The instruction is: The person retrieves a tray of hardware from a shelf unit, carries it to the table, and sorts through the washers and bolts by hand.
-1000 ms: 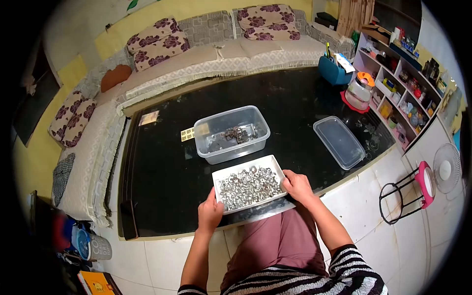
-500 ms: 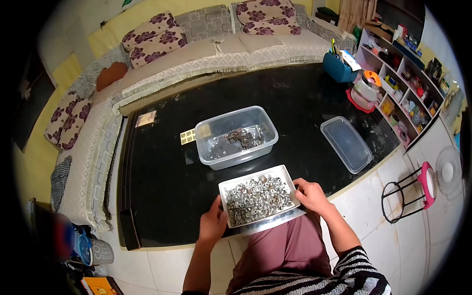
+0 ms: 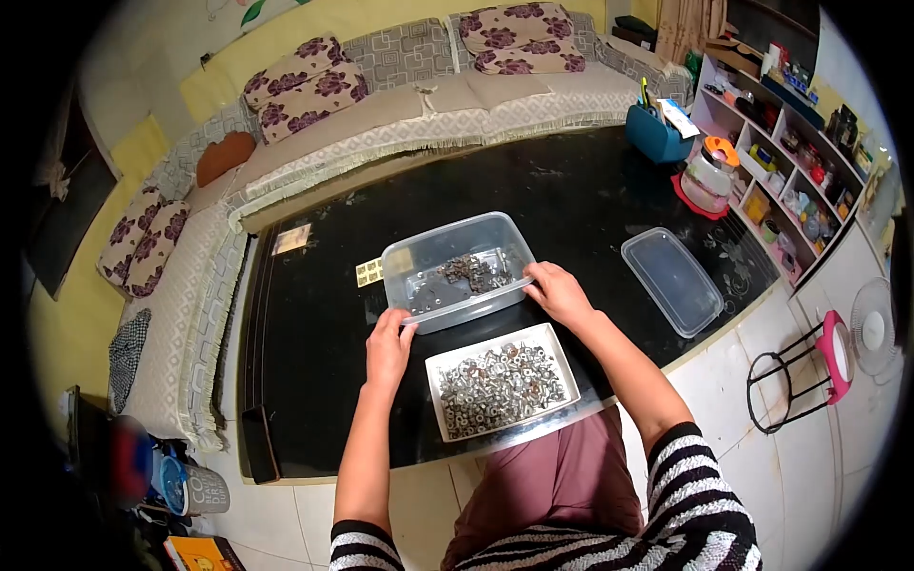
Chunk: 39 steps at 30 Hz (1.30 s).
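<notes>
A clear plastic container [image 3: 468, 312] stands on the black tabletop, with dark, rusty-looking hardware and some shiny pieces inside. My left hand [image 3: 387, 350] grips its near left corner, thumb and fingers on the rim. At the right end, my right hand [image 3: 562, 297] has hold of the rim near the front corner. Between my forearms, close to the table's front edge, lies a shallow white box [image 3: 566, 362] full of loose metal nuts [image 3: 500, 388]. Neither hand touches that box.
A clear lid [image 3: 673, 283] lies flat to the right. Farther back are a teal holder [image 3: 657, 135] and an orange-topped jar [image 3: 706, 181]. A small yellow card [image 3: 369, 273] sits left of the container. A dark upright object [image 3: 259, 444] stands at the near left corner.
Both hands have left the sides of the white box and reached forward to the plastic container, taking hold of its rim. The white box stays near the table edge.
</notes>
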### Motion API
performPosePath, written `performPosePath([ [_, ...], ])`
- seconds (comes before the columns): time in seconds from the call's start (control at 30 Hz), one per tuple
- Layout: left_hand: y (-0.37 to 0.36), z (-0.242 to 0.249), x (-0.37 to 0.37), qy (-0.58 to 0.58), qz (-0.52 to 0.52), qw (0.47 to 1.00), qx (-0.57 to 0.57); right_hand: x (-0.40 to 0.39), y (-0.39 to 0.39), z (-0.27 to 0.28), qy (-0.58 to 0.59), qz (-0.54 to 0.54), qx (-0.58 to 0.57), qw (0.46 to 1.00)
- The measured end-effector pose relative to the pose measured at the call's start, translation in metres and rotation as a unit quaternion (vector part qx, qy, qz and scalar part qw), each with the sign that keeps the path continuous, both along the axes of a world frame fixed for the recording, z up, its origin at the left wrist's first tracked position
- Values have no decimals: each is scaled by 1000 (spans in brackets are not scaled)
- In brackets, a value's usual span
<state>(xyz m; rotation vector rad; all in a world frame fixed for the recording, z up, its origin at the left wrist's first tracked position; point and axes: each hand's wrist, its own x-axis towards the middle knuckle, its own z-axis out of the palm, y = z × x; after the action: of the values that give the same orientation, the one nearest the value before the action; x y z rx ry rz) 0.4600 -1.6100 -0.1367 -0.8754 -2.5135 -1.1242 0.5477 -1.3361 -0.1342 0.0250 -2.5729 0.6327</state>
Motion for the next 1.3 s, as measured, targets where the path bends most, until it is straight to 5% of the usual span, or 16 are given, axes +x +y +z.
performPosePath([
  [0.47, -15, 12, 52, -40, -1, 999, 25, 61, -32, 11, 0, -51, -66, 996],
  [0.53, -13, 27, 64, 131, 66, 987, 59, 70, -40, 21, 29, -66, -47, 996],
  [0.6, -14, 27, 71, 168, 73, 981, 71, 80, -48, 18, 133, -70, -11, 989],
  [0.67, -14, 19, 83, 61, -49, 990, 114, 87, -64, 13, 146, -19, -38, 988],
  [0.8, 7, 7, 103, -90, -169, 979, 67, 86, -83, 1, -53, 53, -123, 990],
  [1.0, 18, -18, 102, -47, -144, 987, -48, 76, -78, -28, -63, 93, -70, 991],
  [1.3, 21, -19, 104, -97, -108, 988, -53, 82, -80, -20, -112, 88, -122, 982],
])
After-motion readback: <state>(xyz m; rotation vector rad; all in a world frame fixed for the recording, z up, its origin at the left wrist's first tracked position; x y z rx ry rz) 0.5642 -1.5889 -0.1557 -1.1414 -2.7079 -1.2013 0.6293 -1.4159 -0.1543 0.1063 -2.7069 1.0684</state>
